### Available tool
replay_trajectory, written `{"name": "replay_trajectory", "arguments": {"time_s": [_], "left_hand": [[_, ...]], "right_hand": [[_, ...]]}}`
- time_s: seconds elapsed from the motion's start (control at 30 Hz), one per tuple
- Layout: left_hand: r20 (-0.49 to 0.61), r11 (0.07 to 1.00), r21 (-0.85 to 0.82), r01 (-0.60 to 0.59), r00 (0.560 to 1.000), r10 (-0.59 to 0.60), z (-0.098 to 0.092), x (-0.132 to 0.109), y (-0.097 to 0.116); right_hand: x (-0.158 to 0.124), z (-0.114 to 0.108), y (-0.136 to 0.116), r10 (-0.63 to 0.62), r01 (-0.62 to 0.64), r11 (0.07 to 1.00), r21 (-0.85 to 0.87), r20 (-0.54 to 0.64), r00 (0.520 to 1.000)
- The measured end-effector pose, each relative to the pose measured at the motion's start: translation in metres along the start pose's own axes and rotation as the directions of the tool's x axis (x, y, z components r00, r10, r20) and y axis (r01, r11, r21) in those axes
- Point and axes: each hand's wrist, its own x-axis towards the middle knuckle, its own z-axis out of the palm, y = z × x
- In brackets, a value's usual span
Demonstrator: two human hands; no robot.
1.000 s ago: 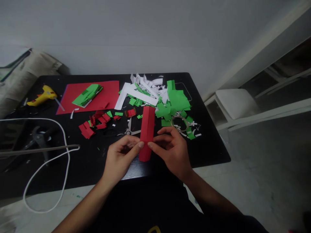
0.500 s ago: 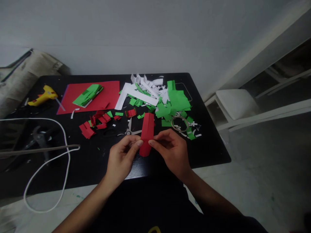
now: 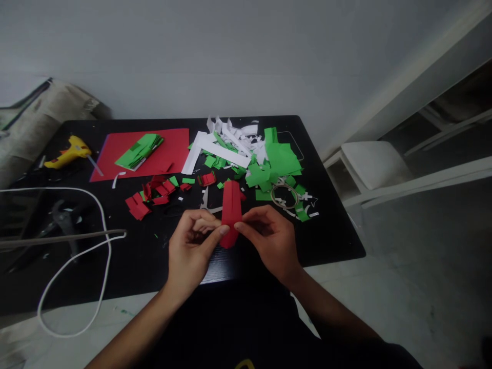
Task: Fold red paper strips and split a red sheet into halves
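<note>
A folded strip of red paper (image 3: pixel 231 205) stands nearly upright over the near edge of the black table (image 3: pixel 330 225). My left hand (image 3: pixel 192 251) pinches its lower left side with thumb and fingers. My right hand (image 3: pixel 269 241) pinches the lower right side. Behind the strip, partly hidden by it, lie scissors (image 3: pixel 205 202) on the table.
Green, white and red paper scraps (image 3: pixel 265 169) litter the table's middle. A red sheet (image 3: pixel 169 154) with folded green paper (image 3: pixel 138 149) lies at the back left, near a yellow glue gun (image 3: pixel 67 151). A tape ring (image 3: pixel 283 196), pliers (image 3: pixel 63 218), a white cable (image 3: pixel 100 215) and a white stool (image 3: pixel 372 161) are around.
The red strip has dropped lower and looks shorter between my fingers. Both hands stay at its base, almost in the same place.
</note>
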Motion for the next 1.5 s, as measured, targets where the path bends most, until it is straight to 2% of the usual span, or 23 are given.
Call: {"name": "replay_trajectory", "arguments": {"time_s": [0.17, 0.37, 0.57, 0.87, 1.13, 1.3, 1.5], "left_hand": [[-0.028, 1.000, 0.022, -0.011, 1.000, 0.012, -0.002, -0.001, -0.001], [-0.026, 0.998, 0.058, -0.028, 0.999, 0.030, -0.002, -0.004, 0.001], [-0.030, 0.991, 0.125, -0.043, 0.998, 0.047, -0.004, -0.005, 0.001], [0.080, 0.997, 0.065, -0.034, 0.996, 0.028, -0.002, -0.007, 0.006], [0.073, 0.983, 0.181, -0.038, 0.997, 0.025, -0.005, -0.006, 0.005], [0.071, 0.971, 0.237, 0.012, 0.997, -0.030, -0.010, -0.007, 0.004], [0.119, 0.986, 0.125, 0.111, 0.985, -0.126, -0.011, -0.002, 0.004]], "right_hand": [[0.001, -0.002, -0.002, 0.060, -0.060, 0.998, 0.015, 0.046, 0.997], [-0.001, 0.001, -0.004, 0.054, -0.056, 0.994, 0.090, 0.015, 0.998], [-0.001, -0.001, -0.005, 0.049, -0.051, 0.998, 0.040, 0.034, 0.998], [0.000, -0.001, -0.006, 0.044, -0.044, 0.999, 0.029, 0.003, 0.999], [0.001, -0.001, -0.006, 0.058, -0.058, 0.997, 0.044, 0.014, 0.998], [0.000, -0.001, -0.007, 0.070, -0.071, 0.996, 0.051, 0.025, 0.997], [0.000, -0.001, -0.006, 0.083, -0.085, 0.995, 0.058, 0.045, 0.996]]}}
